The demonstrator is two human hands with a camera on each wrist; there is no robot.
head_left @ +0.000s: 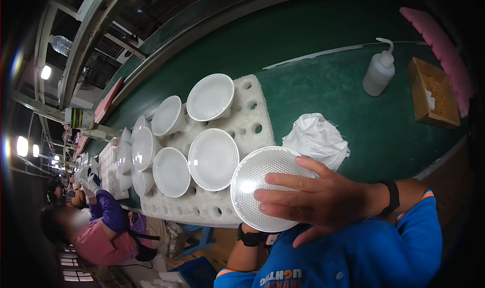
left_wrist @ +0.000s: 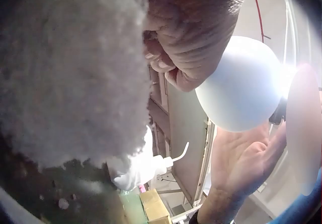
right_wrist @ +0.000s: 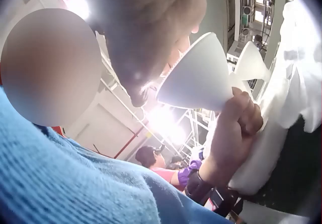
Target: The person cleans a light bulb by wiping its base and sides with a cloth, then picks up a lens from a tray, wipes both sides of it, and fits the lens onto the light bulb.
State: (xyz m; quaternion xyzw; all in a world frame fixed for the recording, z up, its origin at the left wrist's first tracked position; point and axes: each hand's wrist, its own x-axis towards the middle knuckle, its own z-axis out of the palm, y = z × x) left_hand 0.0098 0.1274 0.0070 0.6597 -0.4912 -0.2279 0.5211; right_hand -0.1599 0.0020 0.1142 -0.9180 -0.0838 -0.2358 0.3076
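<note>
A white cone-shaped reflector lamp [head_left: 257, 187] with a dimpled, clear-looking front stands near the front of the bench, its face turned up. My left hand [right_wrist: 236, 118] grips its narrow neck from below, fingers curled round it; in the head view the lamp hides that hand. Across the lamp's face lies my right hand [head_left: 318, 192], its fingers straight and spread, thumb off to the near side. In the left wrist view the lamp's smooth white back [left_wrist: 241, 88] shows between the left fist and the right palm. Beside the lamp is a crumpled white cloth [head_left: 317, 139].
Several similar lamps [head_left: 213, 159] stand in a white foam tray [head_left: 252, 103] with holes, on the left. On the green bench [head_left: 313, 88] are a squeeze bottle [head_left: 379, 73], a cardboard box [head_left: 432, 93] and pink foam [head_left: 439, 45]. Another person [head_left: 108, 237] works farther along.
</note>
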